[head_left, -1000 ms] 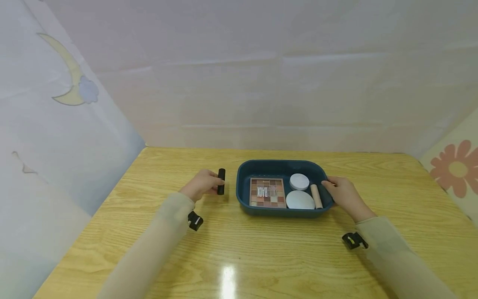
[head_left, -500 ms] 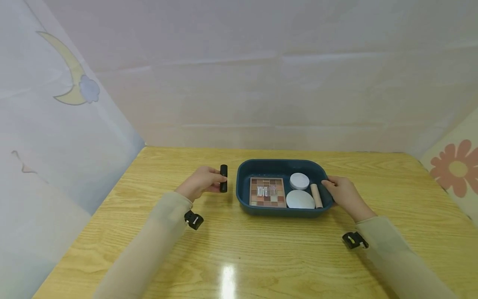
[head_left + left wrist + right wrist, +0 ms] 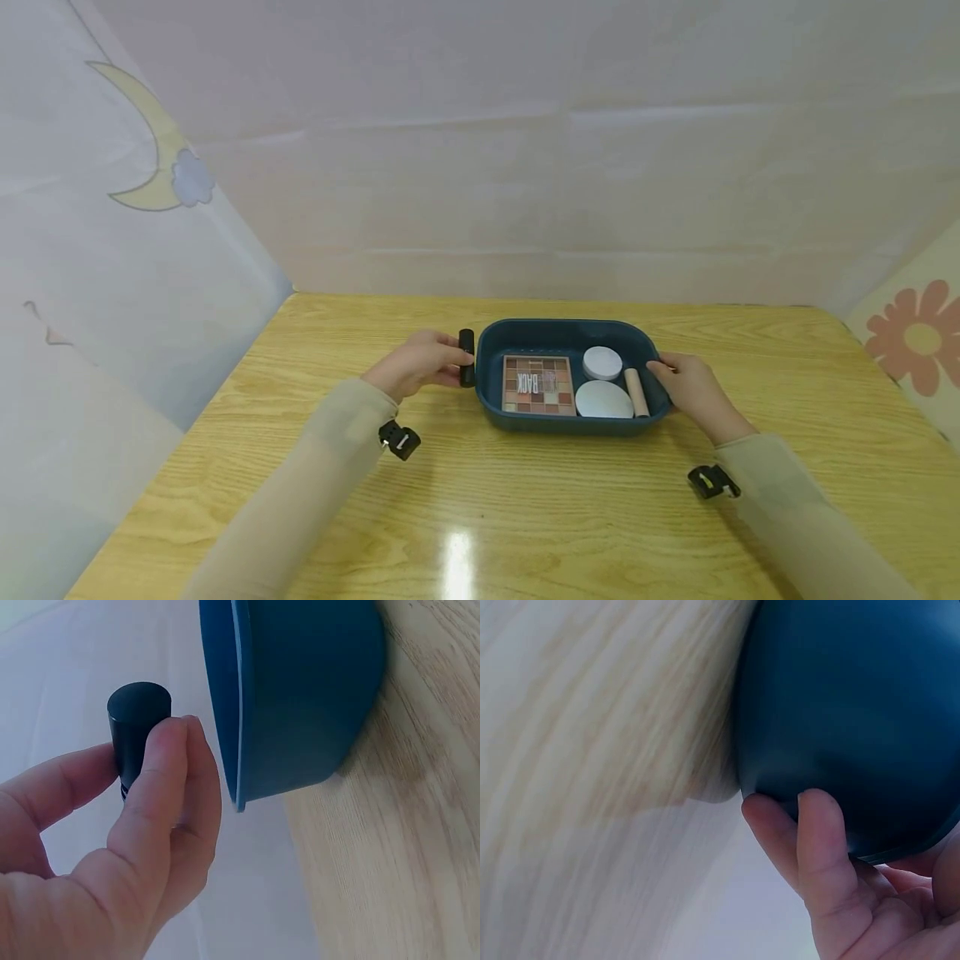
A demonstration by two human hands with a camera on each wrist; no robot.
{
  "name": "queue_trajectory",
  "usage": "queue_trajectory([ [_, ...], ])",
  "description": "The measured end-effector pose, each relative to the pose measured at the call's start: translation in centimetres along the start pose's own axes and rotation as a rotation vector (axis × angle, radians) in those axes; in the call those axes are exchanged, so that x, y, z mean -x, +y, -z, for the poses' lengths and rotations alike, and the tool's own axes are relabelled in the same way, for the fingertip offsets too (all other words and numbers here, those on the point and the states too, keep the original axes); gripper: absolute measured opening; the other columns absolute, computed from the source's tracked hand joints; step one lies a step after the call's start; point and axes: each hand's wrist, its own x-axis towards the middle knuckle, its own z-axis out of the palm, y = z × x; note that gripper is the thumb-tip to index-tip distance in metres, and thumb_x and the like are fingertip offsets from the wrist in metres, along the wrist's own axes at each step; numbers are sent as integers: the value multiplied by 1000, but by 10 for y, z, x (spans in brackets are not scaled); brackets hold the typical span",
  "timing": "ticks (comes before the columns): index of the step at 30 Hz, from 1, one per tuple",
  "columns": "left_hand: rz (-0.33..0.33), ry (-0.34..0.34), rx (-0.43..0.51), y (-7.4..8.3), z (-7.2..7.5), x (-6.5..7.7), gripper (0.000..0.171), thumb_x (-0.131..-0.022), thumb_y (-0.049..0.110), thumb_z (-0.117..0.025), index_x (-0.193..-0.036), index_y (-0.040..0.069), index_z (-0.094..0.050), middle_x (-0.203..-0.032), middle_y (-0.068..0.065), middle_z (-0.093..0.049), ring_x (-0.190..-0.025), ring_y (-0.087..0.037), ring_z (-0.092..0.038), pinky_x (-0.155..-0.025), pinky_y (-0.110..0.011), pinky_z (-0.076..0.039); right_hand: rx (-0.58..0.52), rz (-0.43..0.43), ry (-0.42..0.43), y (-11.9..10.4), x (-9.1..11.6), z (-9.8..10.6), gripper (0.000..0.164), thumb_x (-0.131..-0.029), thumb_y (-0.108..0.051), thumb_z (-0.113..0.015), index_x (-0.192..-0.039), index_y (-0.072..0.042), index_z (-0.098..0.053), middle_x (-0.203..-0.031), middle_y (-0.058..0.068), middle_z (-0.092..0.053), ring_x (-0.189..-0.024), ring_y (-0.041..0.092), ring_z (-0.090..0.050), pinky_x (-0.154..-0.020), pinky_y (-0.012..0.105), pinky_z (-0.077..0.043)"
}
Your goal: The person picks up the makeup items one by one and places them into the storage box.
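In the head view my left hand [image 3: 420, 364] pinches a black lipstick tube [image 3: 467, 340] between thumb and fingers. The tube stands nearly upright, just left of the rim of a dark blue plastic tub [image 3: 570, 424]. The left wrist view has the tube's round end [image 3: 140, 705] above the fingertips, beside the tub's outer wall [image 3: 307, 697]. At the tub's right end my right hand [image 3: 693, 393] grips the rim, thumb on top. Its fingers [image 3: 823, 847] lie against the outer wall in the right wrist view.
Inside the tub lie an eyeshadow palette [image 3: 537, 386], a small white round case [image 3: 602, 363], a larger white round case [image 3: 604, 400] and a beige tube [image 3: 636, 393]. The tub sits on a wooden table [image 3: 480, 500] before a pale cloth backdrop [image 3: 570, 200].
My left hand has carried the lipstick tube rightward and slightly up, close to the tub's left rim. My right hand and the tub have stayed in place.
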Motion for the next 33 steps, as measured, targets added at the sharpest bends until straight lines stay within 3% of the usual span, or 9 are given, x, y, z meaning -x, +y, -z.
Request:
queue_trajectory([
  [9,12,-42,-46,13,-9,-4,50,-102,5,-55,-146,-11,-39,-137,-26,-56,-118,-37,-63,-94,-36,-56,17,-3,10,1,-1,0,54,-111,-21,-36,-147,20,-30,-143,43,-38,-126,54,-50,-80,45,-59],
  [18,39,-56,-38,24,-16,-9,55,-102,3,-54,-151,-10,-33,-139,-28,-54,-111,-34,-66,-98,-40,-54,-2,1,10,1,-1,-1,54,-111,-20,-36,-147,19,-30,-142,44,-39,-120,53,-55,-74,41,-61],
  [26,46,-63,-64,29,-20,-11,55,-102,4,-54,-151,-9,-33,-138,-28,-55,-116,-37,-64,-97,-40,-54,-6,-5,13,2,-1,-1,54,-110,-21,-37,-147,19,-30,-142,44,-39,-120,53,-55,-73,41,-61],
  [33,45,-78,-92,27,-22,-16,46,-102,4,-54,-144,-10,-43,-133,-29,-58,-112,-36,-66,-95,-38,-56,-4,3,15,2,-1,-1,55,-110,-21,-37,-146,20,-30,-142,44,-39,-122,54,-53,-75,42,-61],
])
